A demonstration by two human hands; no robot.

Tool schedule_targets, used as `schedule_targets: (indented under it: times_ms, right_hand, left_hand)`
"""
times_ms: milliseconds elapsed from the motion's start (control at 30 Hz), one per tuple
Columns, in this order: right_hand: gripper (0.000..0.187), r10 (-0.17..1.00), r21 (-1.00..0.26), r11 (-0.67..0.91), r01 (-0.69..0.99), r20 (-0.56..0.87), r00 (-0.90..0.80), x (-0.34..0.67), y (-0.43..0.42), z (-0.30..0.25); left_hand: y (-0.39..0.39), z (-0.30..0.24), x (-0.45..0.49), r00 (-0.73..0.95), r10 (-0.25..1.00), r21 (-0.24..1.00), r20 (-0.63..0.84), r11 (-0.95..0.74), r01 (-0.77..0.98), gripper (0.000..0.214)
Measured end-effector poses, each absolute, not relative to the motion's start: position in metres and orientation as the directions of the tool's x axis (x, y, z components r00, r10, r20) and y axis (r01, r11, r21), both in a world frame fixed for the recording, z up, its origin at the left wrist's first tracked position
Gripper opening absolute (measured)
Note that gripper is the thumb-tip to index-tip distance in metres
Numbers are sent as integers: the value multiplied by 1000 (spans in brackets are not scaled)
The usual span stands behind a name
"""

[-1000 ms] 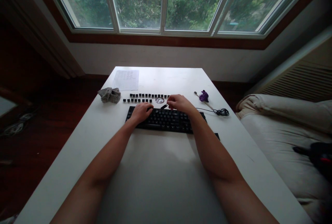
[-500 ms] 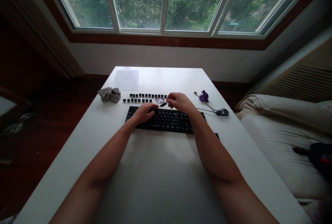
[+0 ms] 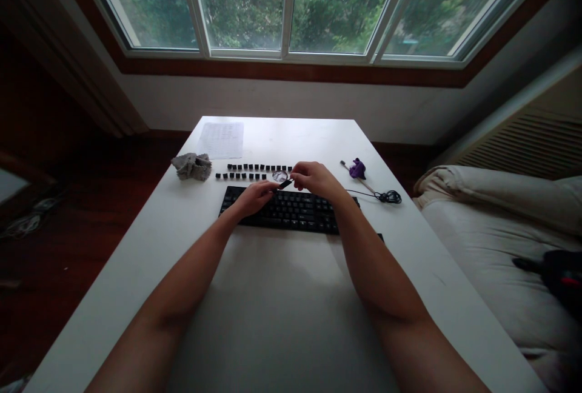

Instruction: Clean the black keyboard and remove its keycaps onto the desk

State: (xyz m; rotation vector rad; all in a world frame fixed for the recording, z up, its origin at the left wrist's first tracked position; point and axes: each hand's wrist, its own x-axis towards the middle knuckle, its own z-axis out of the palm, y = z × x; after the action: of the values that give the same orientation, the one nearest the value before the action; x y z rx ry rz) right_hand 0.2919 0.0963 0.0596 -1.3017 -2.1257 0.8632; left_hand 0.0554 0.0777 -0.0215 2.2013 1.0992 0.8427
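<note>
A black keyboard [image 3: 291, 211] lies across the table, some of it hidden by my hands and right forearm. Above its back edge is a small, dark, elongated piece [image 3: 285, 184], too small to name. My left hand [image 3: 256, 197] closes on the left end of this piece with thumb and fingers. At the other end my right hand [image 3: 313, 178] pinches it between its fingertips. Behind the keyboard, black keycaps [image 3: 245, 167] stand in two rows. A clear ring-shaped item [image 3: 279, 176] lies near my right fingertips, partly covered.
On the white table [image 3: 282, 308], a crumpled grey cloth [image 3: 191, 166] sits left, before a printed sheet [image 3: 221, 140]. To the right are a purple cloth bundle [image 3: 357, 168] on a thin stick and a coiled black cable [image 3: 390, 197]. A beige couch [image 3: 482, 259] stands alongside.
The dark piece has shifted slightly left and turned in my fingers. My left fingertips have come onto its left end; my right hand has moved a little left.
</note>
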Motion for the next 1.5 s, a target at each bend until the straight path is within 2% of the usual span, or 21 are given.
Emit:
schedule_targets:
  times_ms: [367,567,833,1200,1500]
  right_hand:
    - [15,897,-740,348,576,85,-433,289,97,57]
    - [16,907,-778,315,544,79,-414,290,98,57]
    - [16,930,-813,253,524,56,-363,288,101,54]
    - [13,918,-851,264,454,77,-390,284,101,51]
    - [15,907,-815,292,501,69,-416,285,100,51]
  left_hand:
    - [79,-21,59,358,898,666,255,-432,609,39]
    - [75,-24,60,387,874,634,293,-481,605,36]
    - [69,-20,63,488,822,519,293,-565,641,36]
    - [68,-18,67,490,811,557,319,-579,596,30]
    - [75,-26,67,443,821,613,360,-566,552,28]
